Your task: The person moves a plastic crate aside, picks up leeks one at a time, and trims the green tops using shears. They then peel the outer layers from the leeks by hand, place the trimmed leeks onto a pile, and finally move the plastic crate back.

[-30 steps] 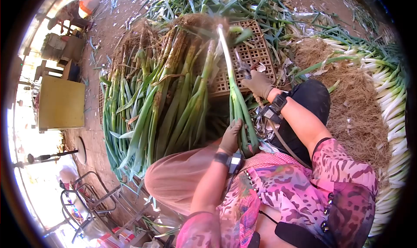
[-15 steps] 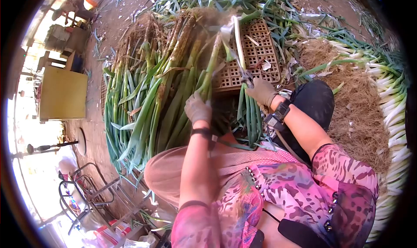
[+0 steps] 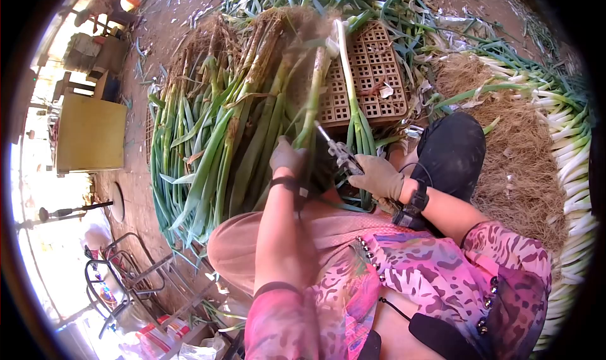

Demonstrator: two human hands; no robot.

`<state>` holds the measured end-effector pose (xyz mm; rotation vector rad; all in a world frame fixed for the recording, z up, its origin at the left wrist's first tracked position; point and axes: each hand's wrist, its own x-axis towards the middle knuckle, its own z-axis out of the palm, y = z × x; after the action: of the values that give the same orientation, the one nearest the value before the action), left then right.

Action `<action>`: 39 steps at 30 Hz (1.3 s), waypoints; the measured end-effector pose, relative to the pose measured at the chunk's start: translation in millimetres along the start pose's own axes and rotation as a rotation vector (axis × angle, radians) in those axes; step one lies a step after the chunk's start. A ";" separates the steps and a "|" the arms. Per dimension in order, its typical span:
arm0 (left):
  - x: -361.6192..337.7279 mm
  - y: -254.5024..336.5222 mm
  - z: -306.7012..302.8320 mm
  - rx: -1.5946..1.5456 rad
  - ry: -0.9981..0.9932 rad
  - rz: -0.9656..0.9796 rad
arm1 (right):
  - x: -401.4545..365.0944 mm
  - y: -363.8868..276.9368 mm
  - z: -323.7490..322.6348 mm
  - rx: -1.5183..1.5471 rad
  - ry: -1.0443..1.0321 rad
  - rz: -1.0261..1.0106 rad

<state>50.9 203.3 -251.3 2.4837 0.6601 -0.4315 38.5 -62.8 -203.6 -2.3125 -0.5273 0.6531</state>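
Air gun [image 3: 341, 156], gripped in the right hand [image 3: 380, 177], swung off the white leek [image 3: 347, 76] on the crate [image 3: 382, 64], work apparently passing to the unpeeled leek [image 3: 313, 98] in the left hand's [image 3: 288, 156] curled fingers.

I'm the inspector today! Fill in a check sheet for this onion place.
Surface: holey tan crate, white scrap on top
Job's things: unpeeled green onions heaped left; one white-stemmed onion lying across the crate; white-stemmed row at right
Clutter: leaf heap around the crate's far side
Left grip: gloved, curled at an unpeeled stalk; firmness hidden
Right grip: gloved, closed around metal nozzle tool, tip near that stalk
Cables: thin dark cord by right wrist
Surroundings: brown floor, yellow panel
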 end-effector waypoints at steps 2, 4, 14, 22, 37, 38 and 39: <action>27.3 -18.4 17.4 -0.049 0.041 0.102 | -5.9 -0.7 -6.4 0.119 0.077 0.074; 44.4 -8.1 6.6 -0.422 -0.215 0.141 | -7.6 -2.8 -20.6 0.099 0.140 0.054; 58.9 42.1 32.7 -1.114 -0.496 -0.014 | -15.1 -4.7 -34.8 0.076 0.184 0.032; 15.0 42.4 52.8 -1.204 -0.512 0.030 | 101.4 -7.3 -76.2 0.165 0.254 0.263; 19.6 38.4 37.4 -0.853 -0.267 0.547 | -12.2 4.1 -38.2 -0.014 0.151 0.173; 16.8 40.7 42.4 -0.963 -0.300 0.467 | -15.2 -3.4 -42.8 -0.006 0.171 0.148; 16.2 42.9 49.5 -1.113 -0.410 0.255 | -15.3 -10.6 -44.8 0.003 0.190 0.121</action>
<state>79.2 149.5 -280.7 1.3372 0.2678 -0.3230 50.3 -85.4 -162.3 -2.3864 -0.3004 0.4823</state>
